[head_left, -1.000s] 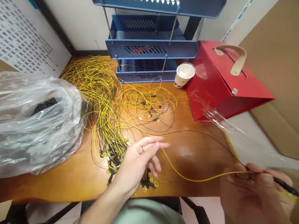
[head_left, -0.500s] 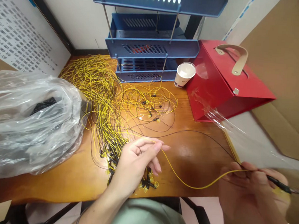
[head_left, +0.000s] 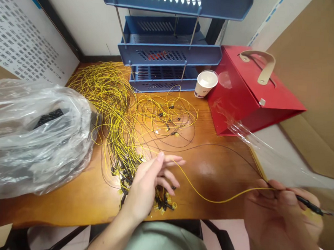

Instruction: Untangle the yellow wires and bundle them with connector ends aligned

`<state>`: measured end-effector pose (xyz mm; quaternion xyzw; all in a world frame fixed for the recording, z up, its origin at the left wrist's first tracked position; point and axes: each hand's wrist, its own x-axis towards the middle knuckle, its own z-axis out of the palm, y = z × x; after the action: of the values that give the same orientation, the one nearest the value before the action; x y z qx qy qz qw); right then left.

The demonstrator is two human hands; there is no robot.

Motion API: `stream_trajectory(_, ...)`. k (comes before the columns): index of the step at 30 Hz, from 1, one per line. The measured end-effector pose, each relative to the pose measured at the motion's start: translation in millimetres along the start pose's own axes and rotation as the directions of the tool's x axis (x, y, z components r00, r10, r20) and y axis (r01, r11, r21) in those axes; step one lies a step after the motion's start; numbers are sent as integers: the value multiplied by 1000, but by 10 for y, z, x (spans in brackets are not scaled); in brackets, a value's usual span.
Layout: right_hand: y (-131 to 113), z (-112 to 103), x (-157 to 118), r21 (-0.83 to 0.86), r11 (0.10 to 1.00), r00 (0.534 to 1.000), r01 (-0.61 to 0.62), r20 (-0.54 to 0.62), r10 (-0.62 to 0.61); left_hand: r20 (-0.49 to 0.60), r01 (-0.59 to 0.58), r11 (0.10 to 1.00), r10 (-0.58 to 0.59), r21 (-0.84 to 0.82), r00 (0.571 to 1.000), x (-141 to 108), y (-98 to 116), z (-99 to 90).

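Observation:
My left hand (head_left: 151, 181) is over the middle of the wooden table, its thumb raised and its fingers spread. A yellow wire (head_left: 193, 186) runs across its fingers, not pinched, and curves over to the right. At the right edge my right hand (head_left: 285, 209) is closed on the yellow wire, a black wire (head_left: 228, 149) and a black tubular piece (head_left: 308, 204) with a metal tip. A large bundle of yellow and black wires (head_left: 116, 117) lies left of my left hand. Black connector ends (head_left: 164, 205) lie partly hidden beneath that hand.
A clear plastic bag (head_left: 39, 150) with black items stands at the left. Behind are blue stacked trays (head_left: 172, 55) and a paper cup (head_left: 205, 83). A red box (head_left: 244, 88) with a handle stands back right. Loose wires (head_left: 167, 113) lie mid-table.
My left thumb has lifted off the yellow wire and the fingers have spread. The hand has shifted slightly left. My right hand has hardly moved and keeps its grip.

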<state>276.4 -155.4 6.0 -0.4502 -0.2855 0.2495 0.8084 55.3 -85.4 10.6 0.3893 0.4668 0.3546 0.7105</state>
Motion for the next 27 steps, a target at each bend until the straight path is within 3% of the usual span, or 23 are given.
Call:
stream_trajectory(3, -9, -11, 20, -5, 1000, 999, 22, -27, -22, -94, 7, 915, 34, 403, 995, -102, -3, -92)
stream_trajectory(4, -13, -7, 26, -8, 1000, 999, 23, -31, -24, -81, 18, 869, 25, 494, 996, -158, 4, -105)
stream_trajectory(6, -22, 26, 24, -13, 999, 999, 35, -22, -35, 84, 1, 839, -55, 544, 995, -276, 25, -70)
stream_trajectory(7, -26, 60, 11, -17, 999, 999, 42, -9, -42, 233, -35, 852, -104, 523, 967, -326, 37, -18)
stream_trajectory(9, -35, 164, -44, -45, 997, 997, 69, 27, -68, 511, -114, 898, -134, 426, 849, -384, 58, 140)
stream_trajectory(11, -45, 298, -127, -105, 987, 991, 120, 64, -114, 606, -165, 941, -51, 296, 794, -379, 77, 326)
stream_trajectory(13, -56, 426, -209, -156, 961, 971, 226, 112, -210, 601, -103, 990, 25, 96, 799, -332, 99, 488)
stream_trajectory(16, -70, 519, -274, -137, 917, 913, 376, 225, -341, 539, 88, 985, 6, -150, 842, -240, 150, 636)
stream_trajectory(18, -74, 491, -287, -82, 919, 886, 386, 312, -344, 465, 134, 963, -11, -232, 885, -172, 205, 670)
stream_trajectory(20, -72, 407, -299, -36, 944, 885, 327, 363, -293, 421, 155, 930, -1, -332, 907, -83, 303, 657)
stream_trajectory(23, -62, 235, -318, 26, 980, 886, 195, 423, -188, 439, 199, 876, 16, -439, 899, 104, 594, 560)
stream_trajectory(25, -59, 121, -307, 53, 992, 863, 115, 489, -126, 440, 178, 915, 0, -362, 898, 244, 897, 451)
stream_trajectory(27, -59, 21, -266, 49, 998, 786, 42, 615, -63, 332, 10, 982, 54, -188, 942, 376, 1266, 304)
